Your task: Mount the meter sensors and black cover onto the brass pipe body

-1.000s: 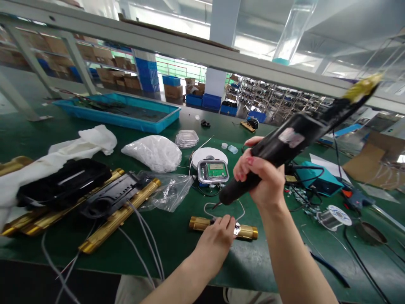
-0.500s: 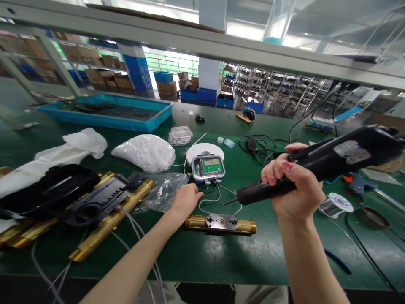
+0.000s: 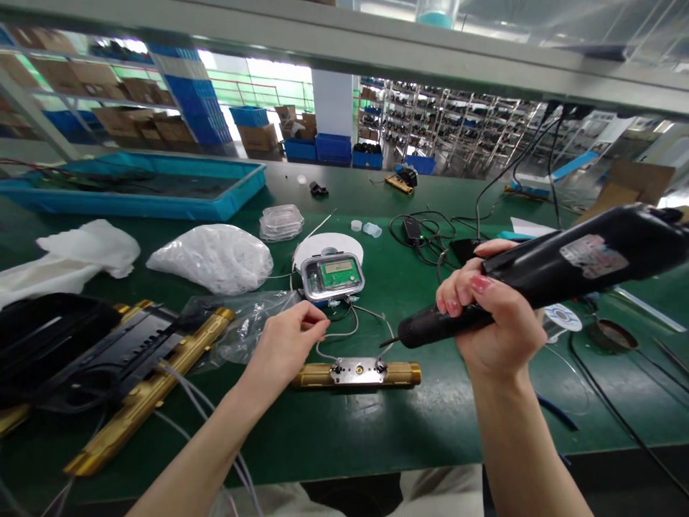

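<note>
My right hand (image 3: 489,309) is wrapped round a black electric screwdriver (image 3: 543,269), its bit pointing left and down. Below the bit lies a brass pipe body (image 3: 401,373) with a metal plate (image 3: 359,370) on top. Grey cables run from that plate to a clear-lidded meter box (image 3: 332,277) with a green circuit board. My left hand (image 3: 288,337) hovers just left of the cables, thumb and fingertips pinched together; whatever is between them is too small to see. A clear plastic bag (image 3: 242,327) lies beside it.
On the left rest more brass pipe bodies (image 3: 156,391) with black housings (image 3: 118,352). Behind are a white bag (image 3: 212,258), clear lids (image 3: 281,222) and a blue tray (image 3: 188,205). A solder spool (image 3: 560,318) and cables (image 3: 425,240) lie to the right. A shelf beam (image 3: 323,43) crosses above.
My left hand has lifted from beside the meter box and come nearer the brass pipe body, fingers pinched. The view has shifted; my right hand still holds the screwdriver.
</note>
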Action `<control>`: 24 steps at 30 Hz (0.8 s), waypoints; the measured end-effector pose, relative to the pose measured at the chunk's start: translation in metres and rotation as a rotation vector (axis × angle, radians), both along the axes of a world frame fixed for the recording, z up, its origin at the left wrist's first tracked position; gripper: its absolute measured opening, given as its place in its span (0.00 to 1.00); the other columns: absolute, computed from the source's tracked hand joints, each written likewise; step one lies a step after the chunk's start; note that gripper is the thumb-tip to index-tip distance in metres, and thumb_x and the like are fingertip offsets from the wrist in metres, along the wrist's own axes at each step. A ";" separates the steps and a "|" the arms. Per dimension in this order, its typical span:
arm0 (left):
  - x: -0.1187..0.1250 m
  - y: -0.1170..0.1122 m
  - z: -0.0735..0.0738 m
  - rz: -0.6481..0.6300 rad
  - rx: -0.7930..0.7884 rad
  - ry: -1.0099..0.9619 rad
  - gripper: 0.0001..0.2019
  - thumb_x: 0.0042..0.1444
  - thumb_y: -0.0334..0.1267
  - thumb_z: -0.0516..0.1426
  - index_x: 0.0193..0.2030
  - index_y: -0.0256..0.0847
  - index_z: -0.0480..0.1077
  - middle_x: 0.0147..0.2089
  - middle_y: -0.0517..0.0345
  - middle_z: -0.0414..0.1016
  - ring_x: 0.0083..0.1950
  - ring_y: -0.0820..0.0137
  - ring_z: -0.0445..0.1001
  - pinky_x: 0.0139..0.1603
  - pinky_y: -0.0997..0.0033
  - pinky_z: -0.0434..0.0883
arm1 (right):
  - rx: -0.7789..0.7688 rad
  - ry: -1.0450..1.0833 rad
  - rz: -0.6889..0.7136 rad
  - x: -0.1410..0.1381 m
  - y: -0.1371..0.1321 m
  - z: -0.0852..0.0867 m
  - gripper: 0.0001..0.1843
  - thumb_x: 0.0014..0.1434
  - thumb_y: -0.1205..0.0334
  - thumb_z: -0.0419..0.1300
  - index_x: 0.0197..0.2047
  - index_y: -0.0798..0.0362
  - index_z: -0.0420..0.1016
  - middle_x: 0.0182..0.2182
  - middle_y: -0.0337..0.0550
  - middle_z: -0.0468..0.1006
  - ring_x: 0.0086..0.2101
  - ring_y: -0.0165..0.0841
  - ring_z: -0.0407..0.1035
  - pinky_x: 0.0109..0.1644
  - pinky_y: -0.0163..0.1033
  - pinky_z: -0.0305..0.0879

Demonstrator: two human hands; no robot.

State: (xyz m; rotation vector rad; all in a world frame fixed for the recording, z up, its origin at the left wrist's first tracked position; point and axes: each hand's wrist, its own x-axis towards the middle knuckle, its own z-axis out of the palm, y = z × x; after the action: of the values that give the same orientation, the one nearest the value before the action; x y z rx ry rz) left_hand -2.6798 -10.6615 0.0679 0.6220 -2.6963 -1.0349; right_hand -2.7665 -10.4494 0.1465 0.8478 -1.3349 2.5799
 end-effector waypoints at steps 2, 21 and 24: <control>0.006 0.014 0.006 -0.062 0.164 0.060 0.07 0.56 0.42 0.56 0.35 0.40 0.70 0.32 0.63 0.74 0.34 0.68 0.74 0.35 0.74 0.68 | -0.015 -0.002 0.006 -0.001 0.001 -0.002 0.11 0.48 0.68 0.57 0.38 0.51 0.66 0.18 0.30 0.65 0.15 0.24 0.60 0.20 0.34 0.59; -0.010 0.060 -0.020 -0.519 -0.009 0.115 0.06 0.59 0.27 0.56 0.34 0.39 0.72 0.35 0.60 0.72 0.39 0.68 0.68 0.42 0.69 0.63 | 0.011 -0.027 -0.019 -0.004 0.017 -0.023 0.11 0.49 0.68 0.58 0.38 0.51 0.67 0.18 0.29 0.66 0.16 0.24 0.61 0.21 0.34 0.61; -0.010 0.060 -0.021 -0.574 -0.036 0.157 0.07 0.61 0.26 0.55 0.36 0.39 0.73 0.37 0.59 0.72 0.40 0.69 0.68 0.43 0.69 0.64 | 0.007 -0.022 -0.013 -0.004 0.017 -0.023 0.12 0.49 0.69 0.58 0.38 0.51 0.67 0.19 0.30 0.66 0.16 0.24 0.61 0.21 0.34 0.61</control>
State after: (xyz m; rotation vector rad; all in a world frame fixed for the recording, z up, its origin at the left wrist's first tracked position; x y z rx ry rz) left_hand -2.6895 -10.6019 0.0471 -0.2569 -2.7971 -1.0862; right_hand -2.7707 -10.4327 0.1233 0.8112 -1.3517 2.5842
